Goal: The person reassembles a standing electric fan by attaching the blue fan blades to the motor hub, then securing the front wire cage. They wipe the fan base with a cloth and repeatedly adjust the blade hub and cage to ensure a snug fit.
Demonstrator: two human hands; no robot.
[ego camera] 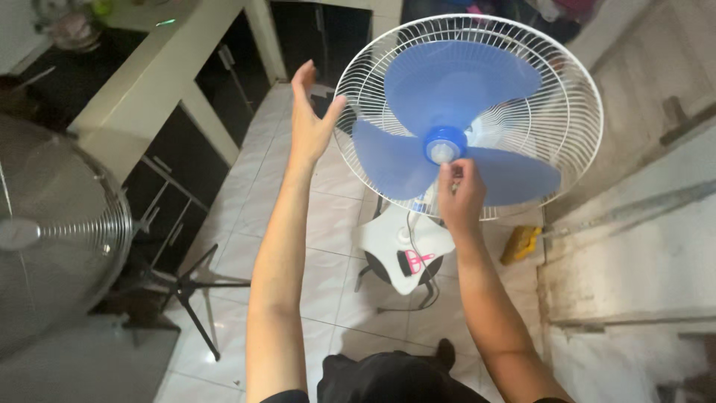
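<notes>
The right hand (460, 195) has its fingers pinched together in a grip on the blue hub cap (445, 145) at the centre of the fan blades (455, 127), thumb and fingertips closed on the cap's lower edge. The left hand (309, 119) is open, fingers spread and upright, its palm and thumb pressed to the left rim of the white wire guard (574, 112); it clamps on nothing. The fan is a pedestal type with its head tilted up toward the camera: three translucent blue blades lie bare in the rear half of the round guard, with no front grille over them. Its white base (388, 239) stands on the pale tiled floor (328, 224) below the head, with a dark cord trailing beside it. Open floor lies left of the base. Further left stand a second fan with a metal guard (52, 224) on dark tripod legs and a cream-framed desk (149, 82) with dark cabinet fronts. To the right a worn concrete wall (641, 246) runs close by, and a yellow object (520, 244) lies at its foot.
</notes>
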